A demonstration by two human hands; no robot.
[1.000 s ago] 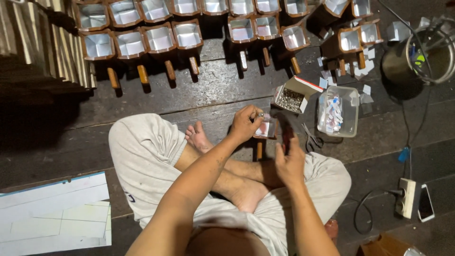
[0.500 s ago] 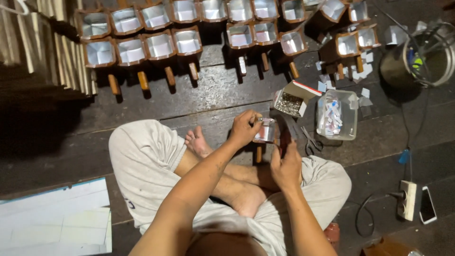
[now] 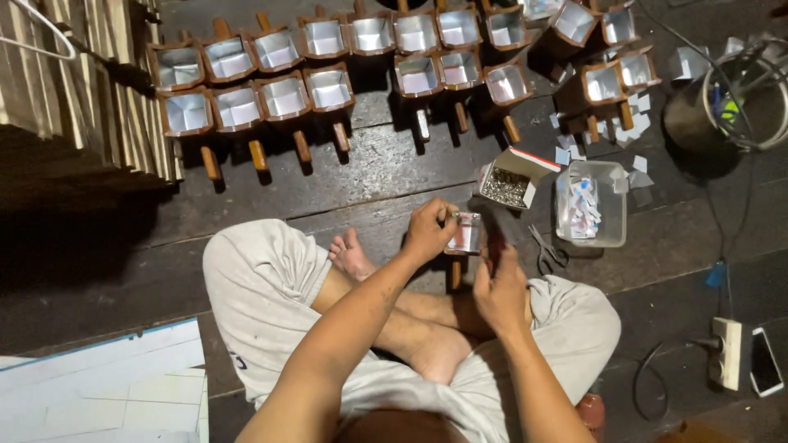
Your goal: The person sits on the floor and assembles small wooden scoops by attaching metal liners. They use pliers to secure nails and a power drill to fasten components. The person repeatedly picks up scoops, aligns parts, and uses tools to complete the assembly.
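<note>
The fingers of the left hand [image 3: 428, 230] are curled shut on the top left edge of a small wooden box [image 3: 466, 234] lined with shiny foil, pinching it between thumb and fingertips. The right hand [image 3: 499, 287] sits at about 5 o'clock from the box, its fingers closed against the box's right side; exactly how they grip is hidden from above. The box is held above the person's crossed legs, just past a bare foot [image 3: 351, 256] that lies at 9 o'clock from it, and its wooden handle [image 3: 455, 275] points down toward 6 o'clock.

On the dark plank floor [image 3: 361, 176], at 1 o'clock from the box, an open carton of small metal pieces [image 3: 507, 184] lies near a clear plastic tub [image 3: 591, 205] with paper bits in it. A pair of scissors [image 3: 548, 253] rests at 3 o'clock, just beside the right hand. Two rows of finished foil-lined boxes [image 3: 283, 94] stretch across at 11 o'clock, well apart from the hands. A power strip [image 3: 726, 353] and a phone [image 3: 765, 361] lie at 4 o'clock.
</note>
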